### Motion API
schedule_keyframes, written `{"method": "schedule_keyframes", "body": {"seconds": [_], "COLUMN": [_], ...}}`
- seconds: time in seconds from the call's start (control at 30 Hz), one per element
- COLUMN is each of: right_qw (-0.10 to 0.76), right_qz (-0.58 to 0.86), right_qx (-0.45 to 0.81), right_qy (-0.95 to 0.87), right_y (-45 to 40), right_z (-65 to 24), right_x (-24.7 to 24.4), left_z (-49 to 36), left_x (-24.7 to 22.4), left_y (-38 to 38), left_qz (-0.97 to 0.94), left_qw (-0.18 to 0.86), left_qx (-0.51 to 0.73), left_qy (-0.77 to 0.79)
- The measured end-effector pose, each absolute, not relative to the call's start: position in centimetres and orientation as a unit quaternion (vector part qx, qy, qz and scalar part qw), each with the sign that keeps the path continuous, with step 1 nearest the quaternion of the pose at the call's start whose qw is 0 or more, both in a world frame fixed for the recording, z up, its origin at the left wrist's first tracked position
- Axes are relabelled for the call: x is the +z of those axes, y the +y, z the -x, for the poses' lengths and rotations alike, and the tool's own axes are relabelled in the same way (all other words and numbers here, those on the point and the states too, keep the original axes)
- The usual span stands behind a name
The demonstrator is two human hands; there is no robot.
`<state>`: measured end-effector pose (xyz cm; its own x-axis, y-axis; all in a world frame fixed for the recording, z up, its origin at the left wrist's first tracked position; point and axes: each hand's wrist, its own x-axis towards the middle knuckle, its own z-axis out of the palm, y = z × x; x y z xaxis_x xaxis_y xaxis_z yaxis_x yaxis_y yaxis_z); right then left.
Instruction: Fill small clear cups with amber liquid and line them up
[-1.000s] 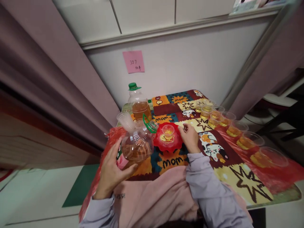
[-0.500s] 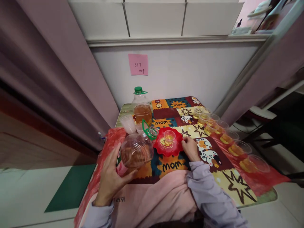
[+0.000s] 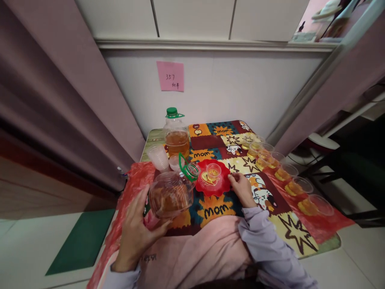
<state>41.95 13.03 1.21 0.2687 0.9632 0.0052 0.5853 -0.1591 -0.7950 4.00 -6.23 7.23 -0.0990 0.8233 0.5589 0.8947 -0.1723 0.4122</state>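
Observation:
My left hand [image 3: 136, 226] is wrapped round the base of a clear plastic jug [image 3: 171, 196] with amber liquid in it. The jug is tilted, and its uncapped mouth with a green ring handle [image 3: 190, 170] points right. Just beyond the mouth lies a red scalloped plate [image 3: 222, 186] with a gold print. A small clear plastic cup [image 3: 213, 171] stands on this plate, a little yellow liquid in it. The thumb and fingers of my right hand [image 3: 242, 188] pinch the plate's right rim.
Behind the tilted jug stands another jug [image 3: 177, 138] with a green cap. Stacked clear cups [image 3: 158, 156] are beside it. Several cups of yellow liquid [image 3: 284, 173] line the right edge over red plastic sheeting [image 3: 337, 218]. A patterned mat [image 3: 207, 142] covers the table.
The view has shifted slightly. The jug's mouth stays beside the plate, tipped a little less or about the same, and both hands keep their holds.

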Motion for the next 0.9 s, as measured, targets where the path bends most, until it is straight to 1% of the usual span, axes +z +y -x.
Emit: {"method": "schedule_keyframes", "body": {"seconds": [0.1,0.17,0.23,0.33,0.47,0.57,0.77,0.9], "right_qw": [0.375,0.388,0.383,0.329,0.225,0.167,0.111,0.095], "right_qz": [0.683,0.63,0.58,0.555,0.574,0.595,0.605,0.598], "right_qx": [0.241,0.225,0.205,0.169,0.126,0.109,0.105,0.101], "right_qy": [-0.579,-0.634,-0.69,-0.745,-0.777,-0.778,-0.782,-0.789], "right_y": [13.1,13.1,13.2,13.3,13.6,13.9,13.8,13.8], "right_z": [-41.9,-41.2,-40.0,-37.7,-35.4,-35.0,-34.9,-34.6], "right_x": [3.6,5.2,6.4,7.4,8.4,9.4,11.4,11.9], "left_z": [-4.0,-3.9,-4.0,-3.9,-3.4,-3.0,-3.6,-3.8], "left_x": [7.1,7.0,6.9,7.0,7.3,7.6,7.6,7.6], "left_y": [-6.3,-6.4,-6.4,-6.4,-6.5,-6.3,-6.1,-5.9], "left_qz": [0.667,0.666,0.668,0.663,0.644,0.638,0.615,0.612], "left_qw": [0.055,0.06,0.059,0.049,0.03,-0.002,-0.007,-0.005], "left_qx": [-0.369,-0.368,-0.367,-0.364,-0.368,-0.359,-0.365,-0.357], "left_qy": [-0.645,-0.646,-0.645,-0.652,-0.67,-0.681,-0.699,-0.706]}}
